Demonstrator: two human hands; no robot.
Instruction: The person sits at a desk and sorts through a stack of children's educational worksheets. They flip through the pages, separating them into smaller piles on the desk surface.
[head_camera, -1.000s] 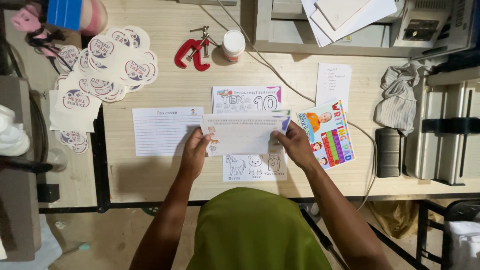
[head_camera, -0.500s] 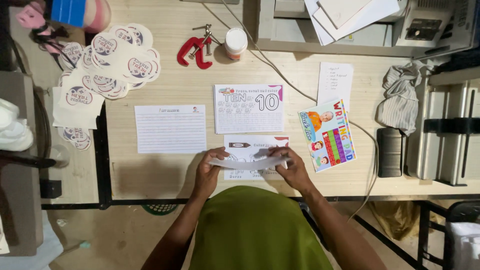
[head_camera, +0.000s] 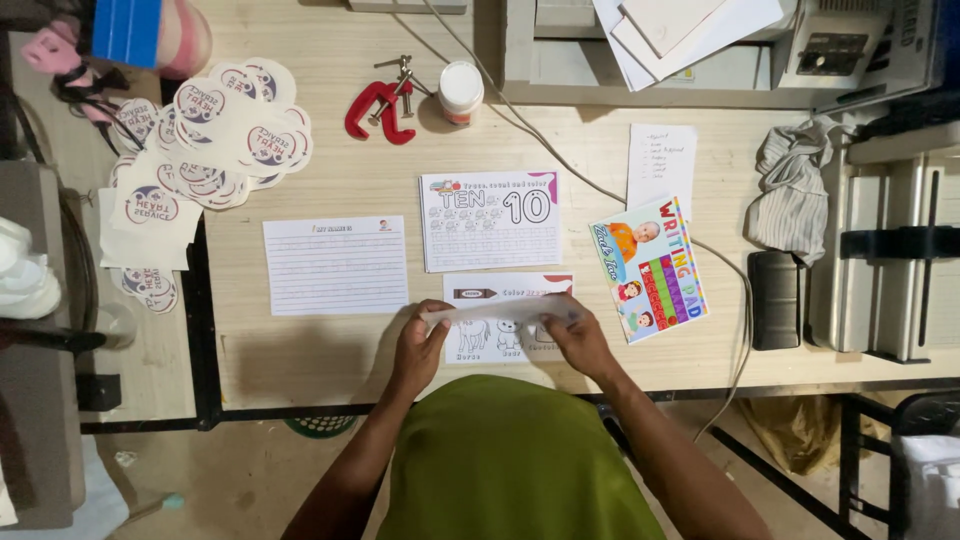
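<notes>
My left hand (head_camera: 420, 345) and my right hand (head_camera: 578, 340) each pinch one end of a white sheet of paper (head_camera: 495, 312). The sheet is lifted near the table's front edge and tilted, so it appears as a narrow band. Under it lies a colouring worksheet (head_camera: 505, 290) with small animal drawings, partly covered by both hands. Just beyond that is a number-tracing worksheet (head_camera: 490, 220). A lined writing sheet (head_camera: 335, 265) lies to its left, and a colourful pad cover (head_camera: 650, 268) to the right.
A red clamp (head_camera: 378, 105) and a white-lidded jar (head_camera: 461, 90) sit at the back. Round stickers (head_camera: 215, 130) are piled at the left. On the right are a small note (head_camera: 662, 165), a crumpled cloth (head_camera: 795, 195), a black block (head_camera: 775, 298) and a grey machine (head_camera: 900, 250). A cable (head_camera: 735, 300) runs across the table.
The sheet lay flat further up the table under both hands. Both hands drew it toward the front edge and raised it, uncovering the number worksheet and the colouring sheet.
</notes>
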